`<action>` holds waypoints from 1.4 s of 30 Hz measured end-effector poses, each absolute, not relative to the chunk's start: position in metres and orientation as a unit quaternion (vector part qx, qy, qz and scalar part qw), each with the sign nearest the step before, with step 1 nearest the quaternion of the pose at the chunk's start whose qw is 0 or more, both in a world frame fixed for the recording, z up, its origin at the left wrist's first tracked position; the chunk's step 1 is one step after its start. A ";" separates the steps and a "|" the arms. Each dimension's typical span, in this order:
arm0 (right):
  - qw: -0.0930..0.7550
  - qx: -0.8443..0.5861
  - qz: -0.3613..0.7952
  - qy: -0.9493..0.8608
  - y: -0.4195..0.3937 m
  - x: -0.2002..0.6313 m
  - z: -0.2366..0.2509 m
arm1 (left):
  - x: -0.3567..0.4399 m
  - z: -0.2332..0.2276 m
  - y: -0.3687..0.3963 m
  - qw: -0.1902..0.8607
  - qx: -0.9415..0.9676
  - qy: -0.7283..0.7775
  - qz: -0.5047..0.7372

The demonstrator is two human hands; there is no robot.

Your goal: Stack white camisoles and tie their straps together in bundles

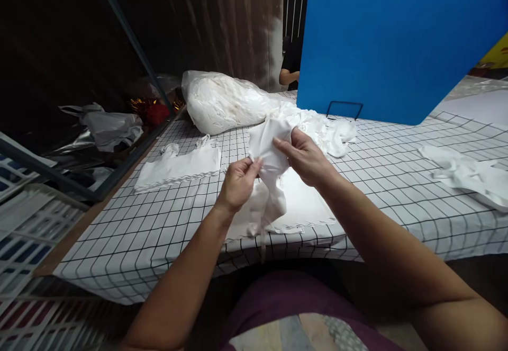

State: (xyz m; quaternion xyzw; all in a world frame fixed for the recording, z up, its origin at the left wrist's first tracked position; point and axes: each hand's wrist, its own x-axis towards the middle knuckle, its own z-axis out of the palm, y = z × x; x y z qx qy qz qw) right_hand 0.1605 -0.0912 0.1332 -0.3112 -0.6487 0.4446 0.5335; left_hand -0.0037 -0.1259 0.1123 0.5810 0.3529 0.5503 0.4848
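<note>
A bunched white cloth garment (270,142) is stretched between my two hands above the table, and its lower end hangs toward the front edge. My left hand (239,182) pinches it at the lower left, thumb against fingers. On the upper right side my right hand (304,154) grips the same garment, thumb on top. Below them lies a flat white garment stack (307,203) with wavy edges, partly hidden by the held cloth. Just behind my hands is a loose heap of white garments (335,134).
A folded stack of white strappy tops (178,165) lies to the left on the checked tablecloth (381,165). Behind it sits a stuffed clear plastic bag (226,102). A blue board (389,44) stands at the back; beside it shows a person's arm (289,77). More white garments (472,173) lie right.
</note>
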 end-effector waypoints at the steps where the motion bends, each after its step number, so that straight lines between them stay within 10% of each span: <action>1: 0.558 -0.307 0.442 -0.632 -0.090 0.161 0.135 | -0.006 0.120 -0.125 0.504 0.562 0.341 0.561; 8: 0.594 -0.331 0.372 -0.632 -0.095 0.168 0.150 | -0.008 0.151 -0.132 0.593 0.507 0.297 0.551; 15: 0.617 -0.328 0.266 -0.664 -0.109 0.177 0.176 | -0.034 0.105 -0.116 0.408 0.607 0.476 0.489; 18: 0.608 -0.324 0.274 -0.671 -0.097 0.186 0.170 | -0.037 0.099 -0.117 0.529 0.537 0.444 0.484; 28: 0.323 -0.302 0.731 -0.519 -0.099 0.164 0.099 | -0.003 0.124 -0.124 0.661 0.348 0.249 0.616; 42: 0.499 -0.289 0.501 -0.645 -0.097 0.196 0.161 | -0.051 0.138 -0.099 0.637 0.386 0.258 0.615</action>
